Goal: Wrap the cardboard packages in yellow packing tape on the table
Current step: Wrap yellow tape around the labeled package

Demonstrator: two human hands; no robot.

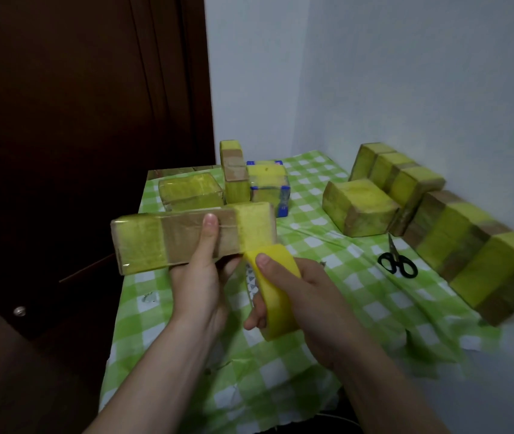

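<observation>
My left hand (201,277) grips a long cardboard package (183,236) from below, thumb pressed on its near face, holding it above the table. The package has a yellow tape band at its left end and another near its right end. My right hand (296,296) holds the yellow tape roll (276,296), thumb on top of it. A strip of tape runs from the roll up to the right band on the package.
The table wears a green-and-white checked cloth (343,308). Black scissors (398,261) lie to the right. Taped packages stand behind (191,191), (233,173), (268,186) and along the right wall (359,205), (399,173), (481,255). A dark door (77,120) is on the left.
</observation>
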